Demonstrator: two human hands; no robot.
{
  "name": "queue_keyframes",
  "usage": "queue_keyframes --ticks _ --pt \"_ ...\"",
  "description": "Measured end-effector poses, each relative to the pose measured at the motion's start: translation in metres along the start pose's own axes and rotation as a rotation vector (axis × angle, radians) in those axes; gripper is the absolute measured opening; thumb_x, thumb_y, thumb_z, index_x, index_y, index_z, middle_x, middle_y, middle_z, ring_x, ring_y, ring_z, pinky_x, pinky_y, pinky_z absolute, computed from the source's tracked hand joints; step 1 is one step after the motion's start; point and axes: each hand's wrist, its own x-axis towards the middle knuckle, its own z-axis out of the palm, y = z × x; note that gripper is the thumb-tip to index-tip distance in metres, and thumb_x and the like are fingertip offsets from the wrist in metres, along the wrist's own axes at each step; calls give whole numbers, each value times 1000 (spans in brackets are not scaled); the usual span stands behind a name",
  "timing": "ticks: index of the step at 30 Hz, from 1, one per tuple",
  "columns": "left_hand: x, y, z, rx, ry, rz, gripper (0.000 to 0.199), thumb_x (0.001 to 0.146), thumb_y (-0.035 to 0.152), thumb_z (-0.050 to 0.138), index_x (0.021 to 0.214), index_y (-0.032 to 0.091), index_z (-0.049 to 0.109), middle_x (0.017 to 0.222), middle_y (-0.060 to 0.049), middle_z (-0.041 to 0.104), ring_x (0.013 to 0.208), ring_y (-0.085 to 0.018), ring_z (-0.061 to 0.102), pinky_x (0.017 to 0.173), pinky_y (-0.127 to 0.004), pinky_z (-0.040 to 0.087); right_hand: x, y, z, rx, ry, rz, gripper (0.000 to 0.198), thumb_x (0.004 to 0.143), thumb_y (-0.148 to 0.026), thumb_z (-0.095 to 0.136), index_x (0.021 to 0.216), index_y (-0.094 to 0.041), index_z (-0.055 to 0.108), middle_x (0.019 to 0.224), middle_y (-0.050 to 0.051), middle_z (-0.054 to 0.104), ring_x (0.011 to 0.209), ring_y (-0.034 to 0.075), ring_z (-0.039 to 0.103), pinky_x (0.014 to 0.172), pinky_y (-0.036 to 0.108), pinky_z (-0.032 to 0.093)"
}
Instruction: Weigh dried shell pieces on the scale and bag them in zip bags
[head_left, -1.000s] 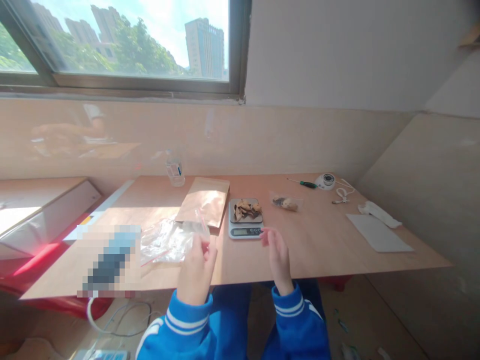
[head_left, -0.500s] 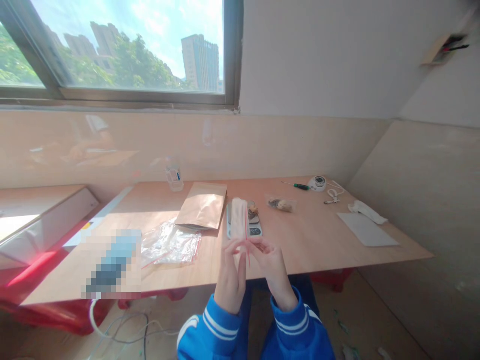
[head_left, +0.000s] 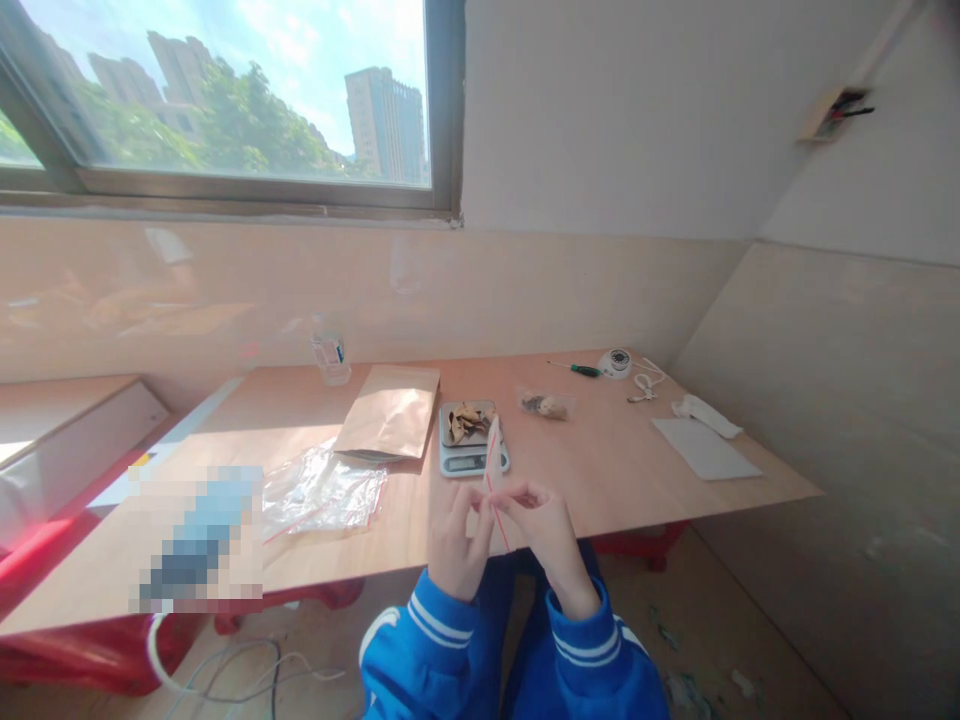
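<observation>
Between my two hands is a clear zip-lock bag with a red strip along its edge, held upright and nearly edge-on in front of me. My left hand pinches it from the left, and my right hand pinches the red strip from the right. Both hands are closed, their fingertips almost touching. Just beyond them a small digital scale lies on the table, its display facing me. Dried brown slices are heaped on its plate; the bag covers a little of the scale's right side.
Left of the scale lie a brown paper pouch and clear plastic bags. Behind stands a clear bottle. Rightward are a filled small bag, a screwdriver, a dome camera and a white sheet.
The bag has turned from broadside to nearly edge-on, so the scale and its dried slices show more fully. Both hands still pinch it. The whole view has shifted slightly.
</observation>
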Motion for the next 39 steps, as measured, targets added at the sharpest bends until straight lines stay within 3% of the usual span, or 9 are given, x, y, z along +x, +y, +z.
queue_keyframes --ticks 4,9,12,15,19,23,28,32,39 --pt "8 -17 -3 40 117 -103 24 88 30 44 65 21 45 60 3 46 58 -12 48 57 -24 41 5 0 -23 -115 218 23 44 54 -56 77 53 -16 61 52 0 59 55 14 53 56 26 42" --pt "16 -37 4 66 184 -173 24 85 31 43 63 21 43 56 4 44 56 -12 47 57 -24 38 11 9 -25 -162 183 -46 46 65 -60 69 56 -16 61 54 1 59 56 14 54 60 27 44" --pt "26 -59 10 144 286 -221 30 85 33 43 58 21 38 55 3 42 56 -13 44 57 -25 35 30 25 -19 -193 102 -94 51 76 -63 55 80 -15 69 77 8 69 69 19 62 63 31 49" --pt "37 -84 12 141 367 -288 34 87 36 38 57 22 36 53 3 40 54 -13 41 55 -26 33 62 43 -15 -317 71 -265 49 85 -58 46 102 -16 66 105 13 67 96 24 63 80 38 51" --pt "38 -107 14 143 406 -312 31 86 39 38 60 22 38 52 4 39 50 -12 40 52 -25 31 108 60 -7 -676 55 -459 45 88 -47 48 123 -20 56 130 15 51 128 28 41 105 48 36" --pt "30 -110 18 183 322 -265 30 87 38 38 62 22 38 53 3 41 52 -14 43 55 -27 33 140 65 2 -965 -93 -410 59 86 -47 52 139 -25 40 147 15 30 138 33 24 107 52 30" --pt "28 -111 20 160 261 -303 29 89 36 37 63 22 37 52 3 44 52 -15 47 56 -28 35 163 69 1 -1101 -216 -419 49 89 -35 50 135 -20 45 133 16 46 129 30 38 104 46 33" --pt "28 -113 20 143 272 -311 29 90 35 37 64 22 38 53 3 44 51 -14 47 56 -27 36 172 72 0 -1127 -178 -476 35 91 -30 46 124 -21 54 114 12 52 110 26 51 96 42 41" --pt "27 -115 20 224 319 -286 29 87 36 40 62 22 38 52 3 40 51 -14 43 55 -27 32 176 68 -7 -994 -148 -476 26 91 -27 45 110 -18 59 95 8 52 94 22 55 90 38 44"
